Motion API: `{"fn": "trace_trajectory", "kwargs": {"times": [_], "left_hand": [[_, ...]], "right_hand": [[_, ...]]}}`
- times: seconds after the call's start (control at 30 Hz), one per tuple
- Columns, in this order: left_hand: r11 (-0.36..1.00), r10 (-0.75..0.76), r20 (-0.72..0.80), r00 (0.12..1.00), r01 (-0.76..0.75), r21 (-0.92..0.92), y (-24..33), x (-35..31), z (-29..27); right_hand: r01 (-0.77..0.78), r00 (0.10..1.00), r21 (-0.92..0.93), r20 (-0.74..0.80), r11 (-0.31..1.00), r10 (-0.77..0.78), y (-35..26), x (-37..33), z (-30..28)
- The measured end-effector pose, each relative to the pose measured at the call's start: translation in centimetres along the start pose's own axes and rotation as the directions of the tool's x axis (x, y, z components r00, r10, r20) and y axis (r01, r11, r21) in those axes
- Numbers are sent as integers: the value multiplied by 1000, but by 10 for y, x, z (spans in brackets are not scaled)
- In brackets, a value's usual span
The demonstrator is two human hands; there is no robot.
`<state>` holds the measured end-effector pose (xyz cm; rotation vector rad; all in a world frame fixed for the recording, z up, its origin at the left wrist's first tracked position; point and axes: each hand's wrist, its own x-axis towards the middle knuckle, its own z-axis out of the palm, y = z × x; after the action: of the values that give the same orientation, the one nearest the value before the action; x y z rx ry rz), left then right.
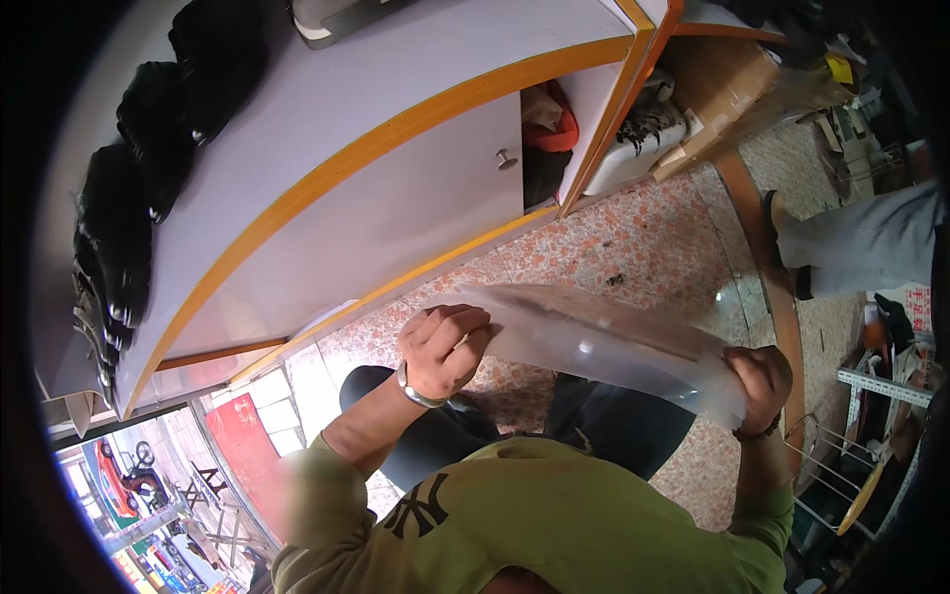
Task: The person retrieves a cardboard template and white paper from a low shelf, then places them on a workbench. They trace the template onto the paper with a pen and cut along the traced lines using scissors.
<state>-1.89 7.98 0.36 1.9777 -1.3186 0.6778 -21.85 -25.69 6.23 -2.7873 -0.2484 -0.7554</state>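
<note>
A clear, whitish sheet of plastic [614,346] is stretched between my two hands above my knees; whether it is a single sheet or a flat bag I cannot tell. My left hand [445,348], with a silver bangle at the wrist, is closed on its left end. At the right end, lower and nearer to me, my right hand [760,384] grips the plastic, a dark band round that wrist. The sheet sags a little and catches the light. Its edges inside both fists are hidden.
Ahead stands a white cabinet [396,188] with orange edging and a partly open front; black shoes [124,228] line its top at left. A cardboard box [732,89] sits far right. Another person's legs [861,243] are at the right, above a wire rack [841,465].
</note>
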Motion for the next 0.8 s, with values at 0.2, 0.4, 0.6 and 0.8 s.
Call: {"fn": "trace_trajectory", "kwargs": {"times": [0.2,0.4,0.6,0.8], "left_hand": [[974,-170,434,885,218,-62,-12,12,-3],[862,-481,206,852,503,-70,-32,46,21],[965,-3,291,957,-73,251,-72,93,73],[938,24,479,877,-185,291,-84,94,73]], "right_hand": [[-40,999,23,26,999,40,1,1,18],[-127,984,76,136,989,116,12,-1,31],[-23,932,189,360,982,-47,6,13,103],[-504,744,300,628,810,229,2,5,197]]}}
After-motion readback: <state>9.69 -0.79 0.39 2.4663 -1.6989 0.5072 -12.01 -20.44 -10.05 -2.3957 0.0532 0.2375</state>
